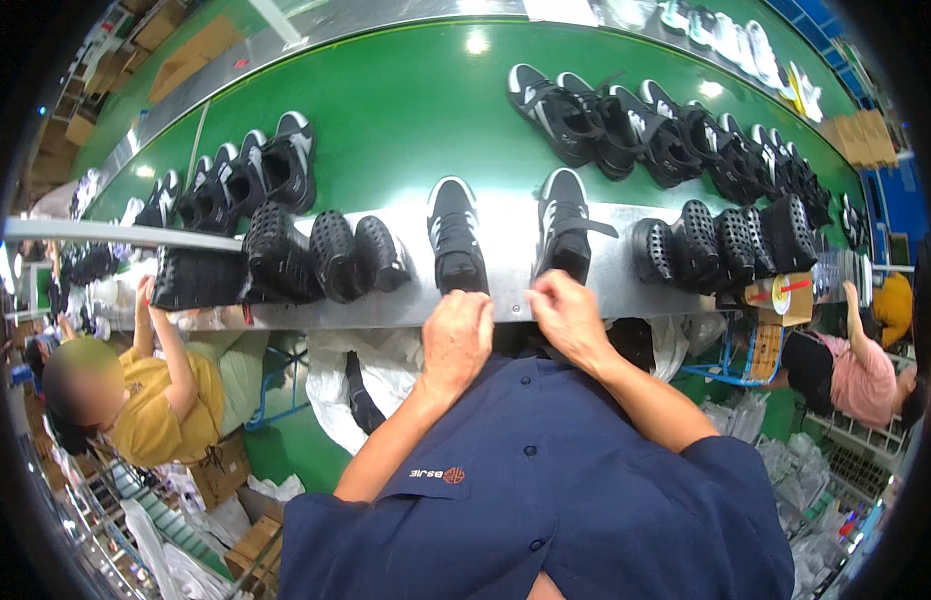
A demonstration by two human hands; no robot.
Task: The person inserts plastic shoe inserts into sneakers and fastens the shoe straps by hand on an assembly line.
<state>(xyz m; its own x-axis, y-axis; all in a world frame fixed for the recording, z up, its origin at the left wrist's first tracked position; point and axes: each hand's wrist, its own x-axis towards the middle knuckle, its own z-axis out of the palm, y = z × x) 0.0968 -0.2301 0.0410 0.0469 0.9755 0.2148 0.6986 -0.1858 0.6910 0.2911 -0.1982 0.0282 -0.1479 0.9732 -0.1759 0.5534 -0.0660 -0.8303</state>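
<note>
Two black sneakers with white and grey trim lie side by side on the metal ledge, toes pointing away from me. My left hand (458, 335) is closed at the heel of the left sneaker (452, 225). At the heel of the right sneaker (562, 215), my right hand (567, 315) is closed, with thumb and fingers bent together. A strap (590, 228) on that sneaker sticks out loose to the right. The fingertips of both hands are partly hidden against the heels.
Black dotted pieces (337, 255) stand upright on the ledge at left, more dotted pieces (695, 240) at right. Beyond, rows of black sneakers (290, 160) lie on the green belt (405, 110). One person (170, 395) works at left, another (865, 370) at right. White bags (330, 390) hang below the ledge.
</note>
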